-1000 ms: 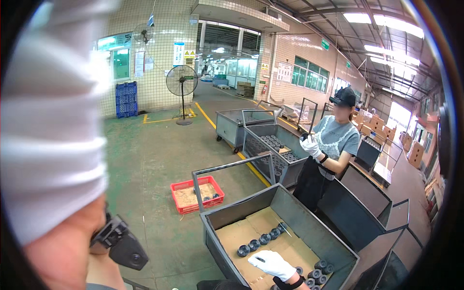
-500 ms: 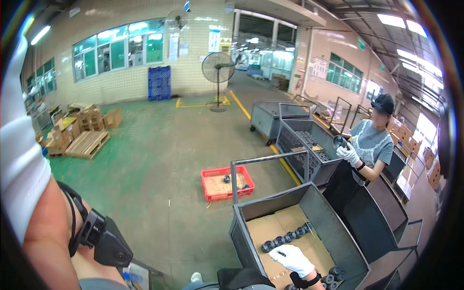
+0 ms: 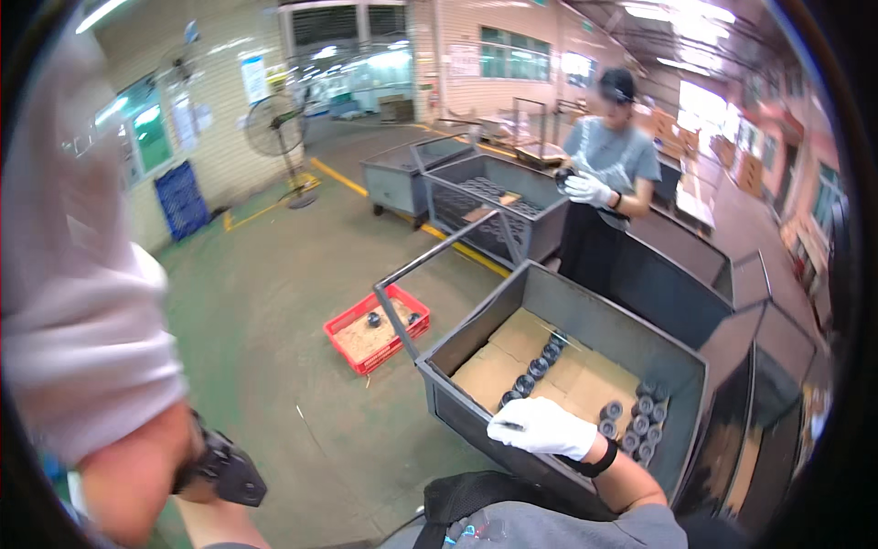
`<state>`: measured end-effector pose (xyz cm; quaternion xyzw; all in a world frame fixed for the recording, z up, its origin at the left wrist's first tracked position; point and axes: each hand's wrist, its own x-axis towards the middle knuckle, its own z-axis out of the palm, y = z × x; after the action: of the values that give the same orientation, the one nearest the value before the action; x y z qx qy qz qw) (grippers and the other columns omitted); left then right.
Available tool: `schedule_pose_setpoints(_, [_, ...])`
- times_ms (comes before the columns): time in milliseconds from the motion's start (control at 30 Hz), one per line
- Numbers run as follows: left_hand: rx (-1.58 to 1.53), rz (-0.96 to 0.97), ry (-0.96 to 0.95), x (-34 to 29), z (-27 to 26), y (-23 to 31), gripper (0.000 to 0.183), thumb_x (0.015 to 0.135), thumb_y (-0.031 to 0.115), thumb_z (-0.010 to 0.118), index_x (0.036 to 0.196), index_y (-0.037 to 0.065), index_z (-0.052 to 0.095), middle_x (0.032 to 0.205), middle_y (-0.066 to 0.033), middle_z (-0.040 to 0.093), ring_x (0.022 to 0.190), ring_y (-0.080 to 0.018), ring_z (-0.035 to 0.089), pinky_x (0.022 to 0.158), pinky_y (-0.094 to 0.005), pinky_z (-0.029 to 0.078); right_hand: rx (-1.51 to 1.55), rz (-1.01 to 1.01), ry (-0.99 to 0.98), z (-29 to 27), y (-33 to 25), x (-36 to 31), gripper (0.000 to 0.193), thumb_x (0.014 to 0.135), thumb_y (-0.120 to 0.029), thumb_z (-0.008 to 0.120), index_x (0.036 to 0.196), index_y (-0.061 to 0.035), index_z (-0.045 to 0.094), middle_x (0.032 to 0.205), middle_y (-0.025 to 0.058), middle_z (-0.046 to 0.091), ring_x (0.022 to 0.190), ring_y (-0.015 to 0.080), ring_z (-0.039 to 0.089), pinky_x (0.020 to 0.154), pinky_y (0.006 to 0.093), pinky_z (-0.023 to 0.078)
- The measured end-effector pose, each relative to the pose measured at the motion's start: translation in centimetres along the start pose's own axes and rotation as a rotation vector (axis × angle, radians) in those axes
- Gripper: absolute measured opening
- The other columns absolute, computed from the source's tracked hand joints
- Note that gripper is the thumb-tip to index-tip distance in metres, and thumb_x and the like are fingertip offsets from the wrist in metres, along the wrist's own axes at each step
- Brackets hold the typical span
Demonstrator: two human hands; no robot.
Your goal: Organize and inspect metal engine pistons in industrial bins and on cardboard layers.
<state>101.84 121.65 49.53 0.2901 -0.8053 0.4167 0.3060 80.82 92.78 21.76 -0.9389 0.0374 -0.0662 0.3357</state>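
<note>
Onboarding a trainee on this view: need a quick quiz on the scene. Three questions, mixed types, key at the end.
1. Multiple choice: where does the red crate stand? A) on top of the standing fan; B) on the floor; C) on a windowsill.
2. True or false: the right hand is bare.
3. Fill in: the dark round parts in the nearest cart lie on ___-coloured sheets.

Key: 1 B; 2 false, the right hand wears a white glove; 3 tan.
</note>
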Motion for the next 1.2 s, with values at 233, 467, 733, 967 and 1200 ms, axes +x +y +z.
schedule_pose_setpoints(233, [-1.586,-1.359,0.821,-16.5,23.5,3.2,0.091,0.092,0.067,0.043,0.153,0.002,0.023,0.156,-0.0111,0.033,0.139,-0.0281,0.039,0.114,-0.041,0.029,-0.031,-0.131,0.541,0.0,-5.1,2.4,0.022,0.085,-0.027,0.07,0.099,-0.0101,0.07,0.08,0.0097,0.066,0.069,0.027,0.067,0.062,0.0361,0.053])
schedule_pose_setpoints(467, [-1.743,-1.325,0.637,-18.5,33.8,8.6,0.088,0.095,0.064,0.04,0.154,0.003,0.018,0.158,-0.0131,0.029,0.14,-0.0273,0.037,0.114,-0.0409,0.031,-0.273,0.137,0.623,5.2,-2.5,6.7,0.041,0.085,-0.027,0.061,0.121,-0.006,0.058,0.074,0.012,0.066,0.063,0.0282,0.066,0.052,0.0411,0.052])
schedule_pose_setpoints(733, [-1.855,-1.474,0.554,-20.2,39.2,11.7,0.071,0.094,0.044,0.044,0.151,0.004,0.03,0.147,-0.0123,0.045,0.133,-0.0295,0.044,0.112,-0.0452,0.035,-0.014,0.205,0.454,4.5,6.6,3.5,0.028,0.078,-0.032,0.062,0.095,-0.0104,0.064,0.079,0.0144,0.066,0.073,0.0347,0.066,0.064,0.043,0.053])
schedule_pose_setpoints(967, [-1.503,-1.695,0.899,-15.6,52.1,8.4,0.041,0.098,0.029,0.049,0.129,0.003,0.052,0.127,-0.0106,0.06,0.109,-0.0281,0.06,0.098,-0.0395,0.047,-0.076,0.019,0.638,4.6,12.3,2.7,0.034,0.074,-0.027,0.062,0.097,-0.0019,0.067,0.08,0.0166,0.065,0.068,0.0316,0.064,0.06,0.0408,0.053])
schedule_pose_setpoints(1200, [-1.361,-1.85,0.549,-16.3,53.0,9.5,0.063,0.099,0.039,0.044,0.15,0.004,0.031,0.143,-0.0094,0.05,0.127,-0.0234,0.05,0.109,-0.0403,0.039,-0.007,0.16,0.462,-1.5,17.6,1.4,0.025,0.081,-0.024,0.056,0.098,-0.0076,0.062,0.074,0.0128,0.066,0.064,0.0308,0.066,0.054,0.0427,0.051])
